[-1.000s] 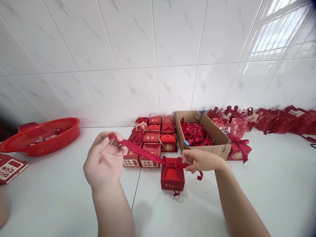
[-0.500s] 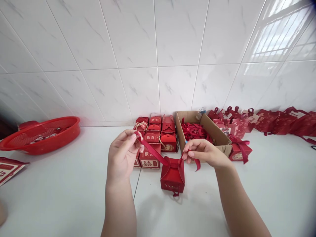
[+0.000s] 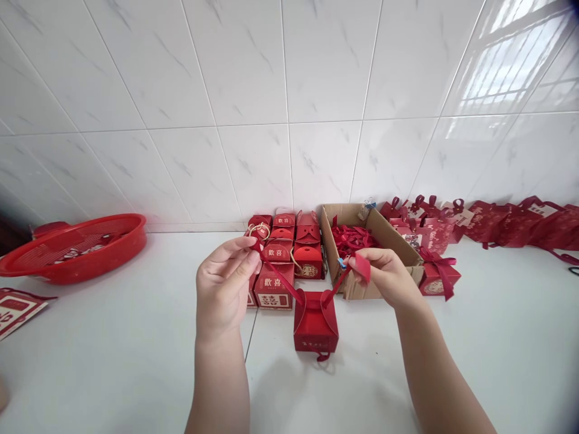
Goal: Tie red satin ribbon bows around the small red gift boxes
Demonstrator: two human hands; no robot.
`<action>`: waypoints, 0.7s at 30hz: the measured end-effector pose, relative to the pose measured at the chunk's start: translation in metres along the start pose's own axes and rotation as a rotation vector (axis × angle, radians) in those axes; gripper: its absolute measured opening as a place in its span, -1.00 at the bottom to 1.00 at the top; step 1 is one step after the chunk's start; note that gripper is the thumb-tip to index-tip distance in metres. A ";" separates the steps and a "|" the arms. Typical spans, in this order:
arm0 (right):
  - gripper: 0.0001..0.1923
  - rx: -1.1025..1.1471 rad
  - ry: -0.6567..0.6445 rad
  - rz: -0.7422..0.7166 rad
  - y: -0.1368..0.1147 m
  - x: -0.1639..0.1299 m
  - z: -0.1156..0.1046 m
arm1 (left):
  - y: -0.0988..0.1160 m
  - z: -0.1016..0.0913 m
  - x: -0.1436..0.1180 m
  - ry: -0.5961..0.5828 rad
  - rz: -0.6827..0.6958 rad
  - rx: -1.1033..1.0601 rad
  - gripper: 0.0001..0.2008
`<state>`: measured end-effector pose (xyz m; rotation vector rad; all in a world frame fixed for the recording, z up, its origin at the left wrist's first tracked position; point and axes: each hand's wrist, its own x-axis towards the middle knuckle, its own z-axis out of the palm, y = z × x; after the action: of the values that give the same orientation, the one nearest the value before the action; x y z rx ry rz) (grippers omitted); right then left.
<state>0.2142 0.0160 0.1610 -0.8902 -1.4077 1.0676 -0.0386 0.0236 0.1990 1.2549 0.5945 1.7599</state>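
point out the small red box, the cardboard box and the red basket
small red box [image 3: 315, 328], head view, front face
cardboard box [image 3: 394, 237], head view, right wall
red basket [image 3: 90, 259], head view, front rim

The small gift box is deep red with faint gold lettering low on its front; the ribbon threaded through its top is darker crimson; the stacked gift boxes behind are red with white and gold characters; the cardboard carton is plain brown; the basket is bright red; the desk is white; the wall tiles are white with grey veins.
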 end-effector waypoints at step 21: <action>-0.89 -0.033 0.428 -0.113 -0.027 -0.030 0.023 | 0.003 0.025 -0.027 0.079 0.271 0.199 -0.82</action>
<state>0.1964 -0.0234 0.1772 -0.9836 -1.1040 0.7173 -0.0136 -0.0032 0.1969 1.4636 0.6841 2.0201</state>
